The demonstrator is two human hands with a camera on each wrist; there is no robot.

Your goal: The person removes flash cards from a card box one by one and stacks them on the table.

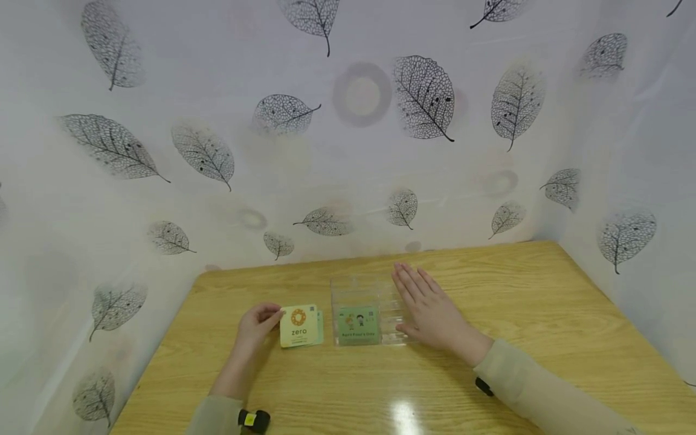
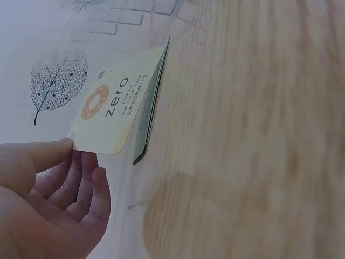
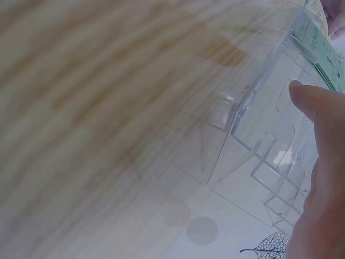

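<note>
A pale yellow card [image 1: 298, 336] printed "zero" under an orange ring is pinched at its left edge between the thumb and fingers of my left hand [image 1: 254, 327]. In the left wrist view this card tilts up off green cards [image 2: 144, 127] lying beneath it on the table. To its right stands a clear plastic box [image 1: 354, 296] with compartments, and a green card [image 1: 359, 333] showing two cartoon children lies in its front left one. My right hand [image 1: 432, 309] rests on the box's right side, fingers straight, thumb over the clear plastic.
The wooden table [image 1: 348, 386] reaches back to a white curtain [image 1: 348, 163] printed with dark leaves. Black bands with small devices sit at both wrists, such as the left device [image 1: 254, 420].
</note>
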